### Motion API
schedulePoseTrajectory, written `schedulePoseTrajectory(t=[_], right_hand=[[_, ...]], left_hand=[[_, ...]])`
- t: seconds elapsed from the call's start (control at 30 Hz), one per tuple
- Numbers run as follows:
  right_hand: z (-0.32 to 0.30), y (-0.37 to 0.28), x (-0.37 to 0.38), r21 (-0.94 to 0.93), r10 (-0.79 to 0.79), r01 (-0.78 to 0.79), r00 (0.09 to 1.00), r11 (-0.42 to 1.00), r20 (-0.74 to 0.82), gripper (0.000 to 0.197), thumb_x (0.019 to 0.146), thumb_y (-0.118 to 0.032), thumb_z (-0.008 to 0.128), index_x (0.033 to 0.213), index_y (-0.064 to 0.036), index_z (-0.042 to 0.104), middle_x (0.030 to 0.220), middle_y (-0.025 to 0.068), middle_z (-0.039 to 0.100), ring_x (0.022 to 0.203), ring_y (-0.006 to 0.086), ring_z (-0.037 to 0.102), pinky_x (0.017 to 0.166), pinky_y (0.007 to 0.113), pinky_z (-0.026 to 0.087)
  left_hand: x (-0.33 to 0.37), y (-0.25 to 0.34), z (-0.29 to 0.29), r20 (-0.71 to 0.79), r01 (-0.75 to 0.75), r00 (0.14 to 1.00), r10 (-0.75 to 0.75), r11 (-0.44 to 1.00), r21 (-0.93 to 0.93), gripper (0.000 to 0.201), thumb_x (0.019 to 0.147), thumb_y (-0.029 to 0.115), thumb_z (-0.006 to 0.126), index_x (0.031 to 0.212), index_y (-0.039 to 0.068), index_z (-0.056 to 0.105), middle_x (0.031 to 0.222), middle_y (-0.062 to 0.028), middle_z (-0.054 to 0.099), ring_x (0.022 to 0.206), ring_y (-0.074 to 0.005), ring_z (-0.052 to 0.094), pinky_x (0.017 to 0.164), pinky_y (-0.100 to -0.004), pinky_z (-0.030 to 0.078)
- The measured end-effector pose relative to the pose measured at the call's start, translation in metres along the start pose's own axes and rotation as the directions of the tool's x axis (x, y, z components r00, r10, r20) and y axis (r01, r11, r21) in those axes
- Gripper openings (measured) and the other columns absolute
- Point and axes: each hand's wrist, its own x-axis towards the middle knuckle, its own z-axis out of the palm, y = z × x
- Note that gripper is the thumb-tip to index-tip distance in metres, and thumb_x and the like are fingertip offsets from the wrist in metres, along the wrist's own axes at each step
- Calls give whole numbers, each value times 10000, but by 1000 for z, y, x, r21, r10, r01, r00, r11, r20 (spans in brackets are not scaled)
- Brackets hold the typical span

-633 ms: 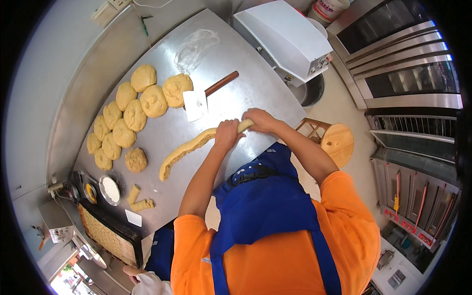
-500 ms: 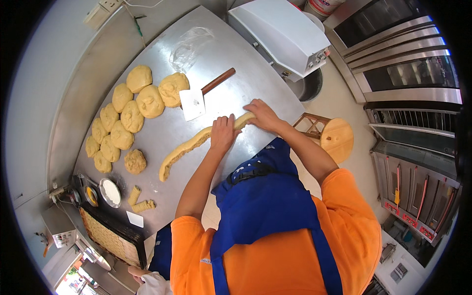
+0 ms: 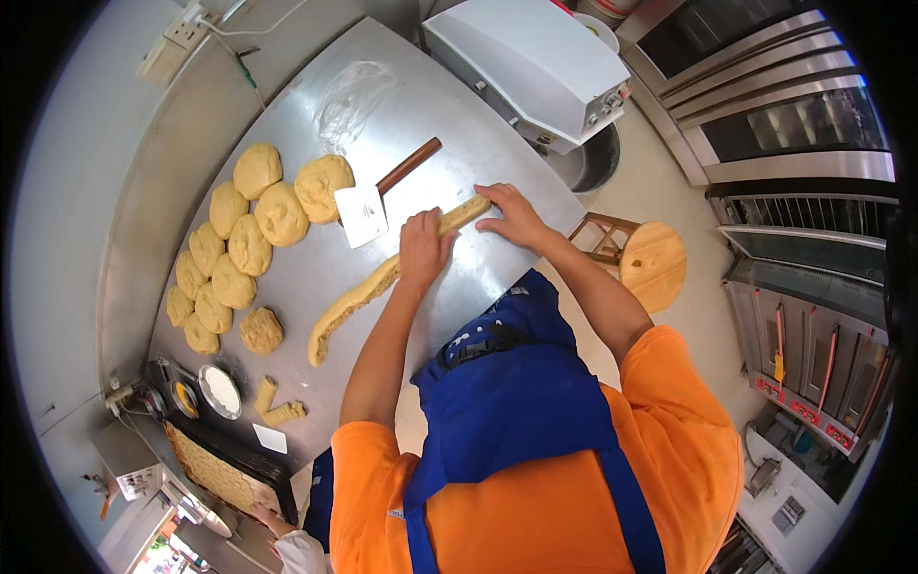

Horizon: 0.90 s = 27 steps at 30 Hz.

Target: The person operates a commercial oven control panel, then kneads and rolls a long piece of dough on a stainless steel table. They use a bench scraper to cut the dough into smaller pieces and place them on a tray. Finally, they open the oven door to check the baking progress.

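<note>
A long yellow dough roll [image 3: 354, 304] lies slantwise across the steel table, with a rough seam showing along it. My left hand [image 3: 426, 249] is wrapped over its upper part, fingers bent and pressed together. At the roll's far right end, my right hand [image 3: 516, 220] has its thumb and fingers apart, the fingertips at the tip of the dough. Beyond the left hand lies a dough scraper, its white blade [image 3: 361, 216] near the dough balls and its brown handle [image 3: 409, 165] pointing away.
Several dough balls [image 3: 251, 244] crowd the left of the steel table [image 3: 449, 115]. Nearer are two short dough pieces [image 3: 284, 413], a bowl of white powder [image 3: 220, 391] and a filled tray [image 3: 225, 469], where another person's hand [image 3: 273, 517] reaches. A wooden stool [image 3: 655, 266] stands right.
The right hand has opened off the roll's end, baring more of it. My left hand has shifted slightly left along the dough. The other person's hand has moved up to the tray.
</note>
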Motion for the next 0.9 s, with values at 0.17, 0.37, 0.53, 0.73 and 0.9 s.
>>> schedulePoseTrajectory(t=[0.17, 0.37, 0.53, 0.73, 0.9], right_hand=[[31, 18, -1, 311, 193, -144, 972, 939, -134, 575, 875, -82, 864, 1420, -46, 683, 1197, 115, 758, 1022, 239, 727, 934, 342, 585], [52, 42, -9, 444, 348, -233, 916, 865, -198, 531, 909, -64, 847, 1421, -74, 703, 1134, 119, 811, 967, 200, 775, 879, 320, 607], [47, 27, -4, 381, 293, -180, 919, 907, -263, 295, 932, -103, 828, 1221, -46, 804, 1092, 142, 815, 973, 228, 782, 852, 330, 608], [47, 21, -8, 230, 220, -146, 914, 962, -340, 251, 935, -151, 811, 1156, -33, 813, 1065, 142, 803, 941, 297, 762, 839, 368, 595], [46, 15, -8, 205, 122, -46, 920, 978, -373, 273, 923, -178, 819, 1162, -46, 813, 1031, 151, 785, 921, 311, 749, 837, 394, 594]], left_hand=[[5, 15, 15, 80, 78, 995, -66, 985, -157, 313, 915, 202, 812, 1173, 69, 694, 1121, -146, 725, 1062, -387, 618, 942, -501, 469], [13, 28, 22, 29, 150, 989, -147, 965, -217, 370, 897, 216, 830, 1212, 68, 704, 1170, -149, 744, 1060, -389, 632, 960, -502, 476], [21, 31, 36, -74, 66, 994, -82, 979, -192, 332, 906, 151, 828, 1208, 47, 736, 1094, -164, 768, 998, -385, 654, 904, -475, 519], [39, 46, 33, -77, 137, 984, -161, 960, -245, 240, 928, 157, 805, 1133, 35, 791, 1017, -142, 782, 960, -367, 660, 915, -460, 516], [39, 32, 37, 15, 115, 993, -114, 962, -248, 244, 956, 164, 774, 1166, 44, 793, 1059, -149, 778, 993, -369, 657, 918, -465, 516]])
